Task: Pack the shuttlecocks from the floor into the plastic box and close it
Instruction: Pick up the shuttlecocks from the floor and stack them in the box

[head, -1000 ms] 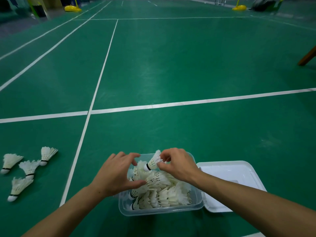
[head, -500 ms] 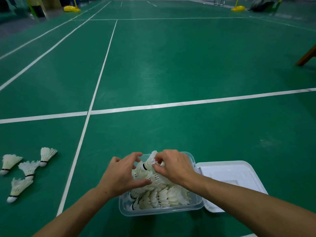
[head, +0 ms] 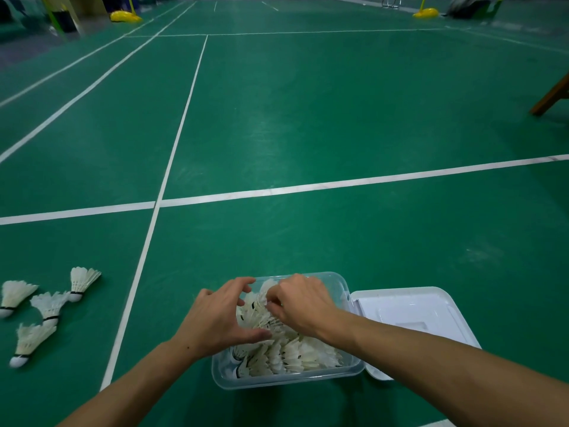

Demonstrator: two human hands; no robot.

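Box [head: 289, 382]: clear plastic, on the green floor [head: 308, 134], heaped with white shuttlecocks [head: 295, 355].
Lid [head: 409, 315]: white, lying open on the floor, touching the box's right side.
Left hand [head: 220, 318]: over the box's left half, palm down, fingers spread and curved, thumb resting on the heap; it clasps nothing.
Right hand [head: 303, 306]: over the far middle of the box, knuckles up, fingertips pinching the feathers of one shuttle [head: 261, 298] (cork end hidden).
Loose shuttles [head: 46, 306]: four, on the floor well left of the box, beyond a white line [head: 147, 241].
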